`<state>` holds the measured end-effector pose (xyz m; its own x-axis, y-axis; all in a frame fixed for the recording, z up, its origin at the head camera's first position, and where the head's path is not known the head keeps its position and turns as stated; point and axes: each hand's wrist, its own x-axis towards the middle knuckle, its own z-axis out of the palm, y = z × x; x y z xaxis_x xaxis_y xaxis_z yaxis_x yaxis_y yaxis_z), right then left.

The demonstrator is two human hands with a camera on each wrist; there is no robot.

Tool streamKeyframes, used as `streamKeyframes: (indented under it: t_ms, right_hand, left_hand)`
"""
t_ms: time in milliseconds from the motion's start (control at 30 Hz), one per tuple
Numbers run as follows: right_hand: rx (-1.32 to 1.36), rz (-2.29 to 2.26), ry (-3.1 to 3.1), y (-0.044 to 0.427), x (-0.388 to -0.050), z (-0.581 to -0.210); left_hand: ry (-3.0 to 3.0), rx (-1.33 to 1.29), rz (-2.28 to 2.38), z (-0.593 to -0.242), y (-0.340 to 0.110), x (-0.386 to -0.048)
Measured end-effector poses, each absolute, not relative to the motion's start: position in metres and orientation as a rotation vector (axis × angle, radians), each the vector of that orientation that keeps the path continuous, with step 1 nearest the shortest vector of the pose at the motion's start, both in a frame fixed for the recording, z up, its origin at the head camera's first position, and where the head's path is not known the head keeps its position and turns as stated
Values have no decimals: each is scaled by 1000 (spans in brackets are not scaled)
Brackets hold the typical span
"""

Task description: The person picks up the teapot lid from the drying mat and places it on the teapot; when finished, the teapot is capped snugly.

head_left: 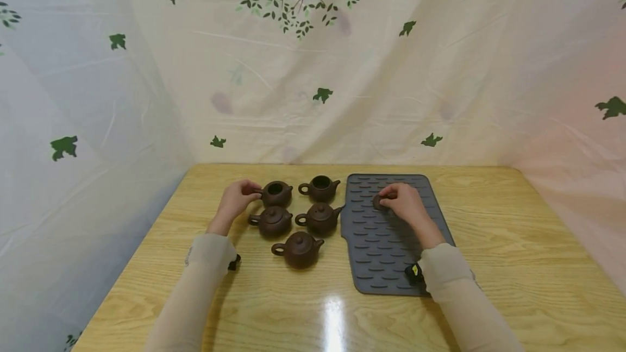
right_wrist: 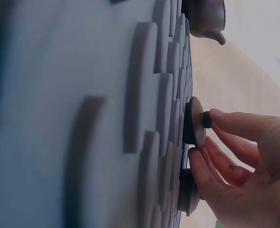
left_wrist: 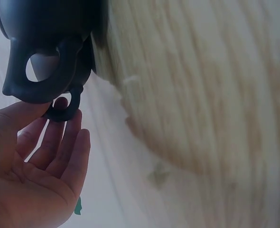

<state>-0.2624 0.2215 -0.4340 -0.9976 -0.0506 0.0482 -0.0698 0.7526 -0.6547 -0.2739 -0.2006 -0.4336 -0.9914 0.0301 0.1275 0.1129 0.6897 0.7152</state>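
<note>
At the back left, my left hand [head_left: 238, 198] pinches the loop handle of a brown lidless teapot [head_left: 276, 194] on the table. The left wrist view shows the fingers [left_wrist: 73, 156] at that farther handle, while a nearer teapot's handle [left_wrist: 47, 88] partly covers the thumb tip. Over the grey mat, my right hand [head_left: 405, 201] holds a small round teapot lid [head_left: 377, 202]. Seen from the right wrist, the thumb is on the knob of this lid [right_wrist: 195, 122], which stands at the mat surface. A second lid [right_wrist: 189, 192] lies beside it, partly behind the fingers.
Another lidless teapot [head_left: 320, 189] stands at the back. Three lidded teapots, at left [head_left: 274, 221], centre [head_left: 320, 218] and front [head_left: 300, 250], stand close together. The ridged drying mat [head_left: 381, 243] lies right of them. A patterned curtain [head_left: 313, 124] hangs behind the table.
</note>
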Motion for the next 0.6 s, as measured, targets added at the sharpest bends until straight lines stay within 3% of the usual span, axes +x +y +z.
streamKeyframes:
  t_ms: [600]
  right_hand:
    - [73, 1040, -2953, 221, -264, -433]
  left_hand:
    - [-2781, -87, -1225, -437, -198, -278]
